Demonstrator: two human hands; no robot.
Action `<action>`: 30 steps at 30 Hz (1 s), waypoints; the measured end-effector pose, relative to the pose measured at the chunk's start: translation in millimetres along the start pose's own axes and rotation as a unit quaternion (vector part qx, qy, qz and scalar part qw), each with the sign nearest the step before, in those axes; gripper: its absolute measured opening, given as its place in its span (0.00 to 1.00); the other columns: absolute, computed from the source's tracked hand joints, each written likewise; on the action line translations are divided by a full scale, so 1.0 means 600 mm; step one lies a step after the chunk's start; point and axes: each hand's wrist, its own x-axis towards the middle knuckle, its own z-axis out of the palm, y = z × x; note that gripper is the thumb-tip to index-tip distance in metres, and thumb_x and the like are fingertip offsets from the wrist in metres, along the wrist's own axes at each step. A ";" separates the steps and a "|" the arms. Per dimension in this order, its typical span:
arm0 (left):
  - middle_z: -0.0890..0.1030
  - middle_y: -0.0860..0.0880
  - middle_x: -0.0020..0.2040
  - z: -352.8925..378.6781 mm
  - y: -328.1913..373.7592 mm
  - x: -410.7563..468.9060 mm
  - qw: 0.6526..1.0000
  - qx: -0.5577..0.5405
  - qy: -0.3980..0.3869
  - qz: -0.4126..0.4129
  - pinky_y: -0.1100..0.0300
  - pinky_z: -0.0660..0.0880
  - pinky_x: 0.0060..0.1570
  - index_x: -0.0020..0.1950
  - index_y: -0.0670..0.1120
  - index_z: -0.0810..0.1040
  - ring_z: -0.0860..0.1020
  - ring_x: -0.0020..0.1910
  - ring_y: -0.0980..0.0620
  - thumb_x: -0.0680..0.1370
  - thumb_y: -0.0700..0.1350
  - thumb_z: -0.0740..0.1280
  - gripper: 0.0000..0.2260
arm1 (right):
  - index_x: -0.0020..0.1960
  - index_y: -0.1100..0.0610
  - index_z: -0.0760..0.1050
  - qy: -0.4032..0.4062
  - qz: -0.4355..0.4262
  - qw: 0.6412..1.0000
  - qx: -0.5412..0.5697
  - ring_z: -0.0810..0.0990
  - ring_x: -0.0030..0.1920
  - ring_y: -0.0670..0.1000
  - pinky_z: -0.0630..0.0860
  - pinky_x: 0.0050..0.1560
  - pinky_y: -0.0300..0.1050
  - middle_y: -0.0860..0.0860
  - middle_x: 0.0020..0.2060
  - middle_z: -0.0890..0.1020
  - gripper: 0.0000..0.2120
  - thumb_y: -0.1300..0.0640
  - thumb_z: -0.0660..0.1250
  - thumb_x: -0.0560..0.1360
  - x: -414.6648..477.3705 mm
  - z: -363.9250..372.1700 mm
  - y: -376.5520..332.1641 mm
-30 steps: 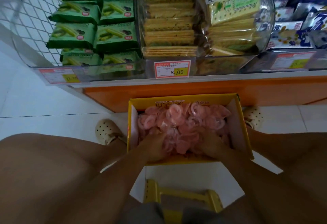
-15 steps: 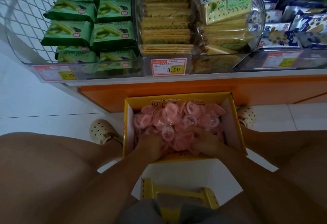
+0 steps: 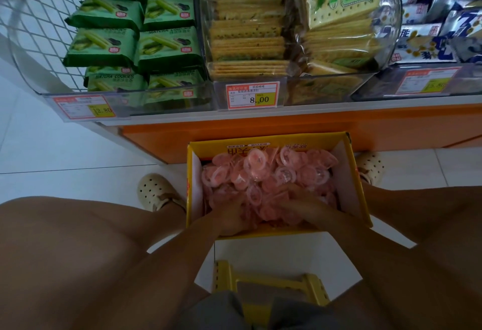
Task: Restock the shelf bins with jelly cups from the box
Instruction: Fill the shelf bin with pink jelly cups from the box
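A yellow cardboard box stands open on the floor between my feet, heaped with several pink jelly cups. Both hands are down in the near half of the heap. My left hand digs in from the left with its fingertips buried among the cups. My right hand lies over the cups from the right, fingers curled round a bunch of them. The two hands nearly meet in the middle. The clear shelf bins sit above and beyond the box.
The bins hold green matcha cookie packs, cracker packs and blue snack bags, with price tags along the front. An orange shelf base stands behind the box. A yellow stool is under me. My cream clogs flank the box.
Both hands have drawn closer together within the heap of jelly cups, gathering them toward the near side. The box has not moved.
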 end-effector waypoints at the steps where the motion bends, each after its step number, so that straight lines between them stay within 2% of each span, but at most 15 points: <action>1: 0.68 0.51 0.72 -0.001 0.002 -0.002 1.000 -0.011 -0.006 -0.007 0.60 0.65 0.68 0.76 0.50 0.61 0.68 0.70 0.51 0.75 0.54 0.70 0.33 | 0.55 0.50 0.75 0.010 0.002 1.000 0.001 0.78 0.54 0.50 0.76 0.52 0.45 0.49 0.52 0.79 0.08 0.51 0.66 0.77 0.001 0.001 -0.002; 2: 0.68 0.53 0.72 -0.004 0.000 -0.003 1.000 -0.023 -0.008 -0.007 0.61 0.64 0.68 0.76 0.50 0.62 0.68 0.70 0.53 0.76 0.54 0.70 0.32 | 0.55 0.51 0.76 0.018 0.007 1.000 0.000 0.77 0.53 0.50 0.74 0.52 0.45 0.48 0.51 0.78 0.08 0.50 0.63 0.79 0.002 0.003 -0.005; 4: 0.68 0.58 0.69 -0.014 0.004 -0.007 0.999 -0.046 -0.015 -0.013 0.66 0.63 0.65 0.75 0.51 0.63 0.68 0.67 0.57 0.77 0.51 0.70 0.29 | 0.52 0.52 0.75 0.025 0.011 1.000 0.002 0.75 0.46 0.48 0.70 0.46 0.43 0.49 0.44 0.76 0.10 0.49 0.58 0.81 0.000 0.004 -0.012; 6: 0.69 0.56 0.70 -0.023 0.000 -0.009 0.997 -0.069 -0.010 -0.026 0.69 0.63 0.61 0.75 0.51 0.64 0.68 0.68 0.56 0.76 0.48 0.71 0.29 | 0.50 0.52 0.74 0.029 -0.001 0.999 -0.021 0.72 0.40 0.46 0.68 0.39 0.40 0.49 0.40 0.75 0.09 0.51 0.57 0.81 0.001 0.004 -0.012; 9: 0.68 0.52 0.73 -0.029 -0.006 -0.014 0.998 -0.052 -0.002 -0.034 0.65 0.63 0.63 0.76 0.51 0.63 0.67 0.70 0.52 0.76 0.50 0.71 0.31 | 0.54 0.50 0.74 0.031 -0.024 0.998 -0.047 0.75 0.46 0.46 0.68 0.40 0.35 0.45 0.44 0.76 0.06 0.53 0.60 0.80 0.003 0.004 -0.006; 10: 0.68 0.52 0.73 -0.027 -0.009 -0.014 0.998 -0.047 -0.004 -0.041 0.62 0.64 0.65 0.76 0.51 0.63 0.67 0.70 0.52 0.75 0.53 0.71 0.32 | 0.51 0.51 0.75 0.031 -0.022 0.998 -0.056 0.75 0.45 0.46 0.69 0.38 0.34 0.46 0.42 0.76 0.04 0.53 0.62 0.79 0.003 0.004 -0.006; 12: 0.69 0.52 0.71 -0.023 -0.009 -0.015 0.998 -0.045 -0.009 -0.046 0.56 0.67 0.68 0.75 0.52 0.64 0.69 0.68 0.52 0.73 0.57 0.71 0.33 | 0.39 0.54 0.74 0.029 -0.018 0.997 -0.073 0.74 0.35 0.43 0.67 0.32 0.34 0.47 0.33 0.75 0.09 0.54 0.64 0.77 0.005 0.004 -0.003; 14: 0.71 0.52 0.69 -0.018 -0.004 -0.016 0.997 -0.054 -0.011 -0.050 0.55 0.68 0.67 0.73 0.51 0.66 0.70 0.66 0.53 0.73 0.56 0.71 0.31 | 0.36 0.57 0.72 0.028 -0.008 0.994 -0.103 0.72 0.30 0.43 0.66 0.29 0.34 0.50 0.30 0.74 0.13 0.53 0.65 0.77 0.002 0.005 -0.004; 16: 0.73 0.53 0.66 -0.015 -0.005 -0.013 0.995 -0.076 -0.004 -0.059 0.58 0.68 0.64 0.72 0.52 0.67 0.71 0.64 0.54 0.74 0.52 0.72 0.28 | 0.44 0.62 0.77 0.019 -0.009 0.991 -0.133 0.78 0.37 0.49 0.73 0.38 0.39 0.55 0.38 0.80 0.13 0.51 0.67 0.76 0.005 0.004 0.004; 18: 0.75 0.53 0.62 -0.014 -0.006 -0.011 0.993 -0.094 0.012 -0.068 0.61 0.69 0.57 0.70 0.51 0.69 0.73 0.59 0.56 0.74 0.48 0.72 0.25 | 0.52 0.62 0.78 0.014 -0.010 0.990 -0.139 0.81 0.47 0.54 0.77 0.47 0.44 0.55 0.47 0.82 0.14 0.50 0.68 0.75 0.005 0.000 0.008; 21: 0.78 0.53 0.53 -0.014 -0.004 -0.006 0.990 -0.104 0.047 -0.086 0.60 0.73 0.50 0.58 0.49 0.75 0.76 0.53 0.54 0.73 0.47 0.73 0.16 | 0.60 0.55 0.77 -0.003 -0.009 0.990 -0.138 0.76 0.50 0.47 0.71 0.42 0.32 0.47 0.54 0.77 0.16 0.51 0.69 0.76 -0.002 -0.007 0.006; 23: 0.77 0.54 0.48 -0.017 -0.001 -0.004 0.984 -0.130 0.057 -0.110 0.59 0.73 0.43 0.48 0.51 0.75 0.77 0.49 0.53 0.70 0.47 0.74 0.10 | 0.65 0.54 0.75 -0.011 -0.010 0.991 -0.129 0.74 0.53 0.46 0.71 0.47 0.34 0.47 0.58 0.76 0.19 0.51 0.70 0.75 -0.003 -0.012 0.007; 25: 0.79 0.51 0.46 -0.020 -0.001 0.001 0.976 -0.166 0.053 -0.128 0.52 0.77 0.44 0.44 0.52 0.75 0.79 0.46 0.51 0.68 0.48 0.74 0.10 | 0.66 0.53 0.75 -0.022 -0.013 0.991 -0.130 0.74 0.54 0.45 0.71 0.52 0.36 0.48 0.61 0.76 0.20 0.52 0.70 0.75 -0.005 -0.014 0.006; 28: 0.82 0.48 0.45 -0.023 0.007 0.001 0.972 -0.190 0.039 -0.130 0.50 0.79 0.45 0.44 0.52 0.76 0.81 0.43 0.49 0.67 0.48 0.73 0.09 | 0.65 0.52 0.75 -0.027 -0.019 0.989 -0.146 0.74 0.51 0.43 0.70 0.43 0.28 0.49 0.61 0.77 0.19 0.52 0.70 0.75 -0.007 -0.014 0.004; 30: 0.82 0.49 0.45 -0.026 0.018 -0.003 0.973 -0.193 0.033 -0.121 0.50 0.78 0.47 0.44 0.53 0.76 0.81 0.45 0.48 0.68 0.47 0.72 0.08 | 0.65 0.52 0.75 -0.026 -0.025 0.991 -0.129 0.75 0.49 0.43 0.70 0.40 0.26 0.49 0.59 0.77 0.18 0.54 0.70 0.75 -0.012 -0.011 -0.002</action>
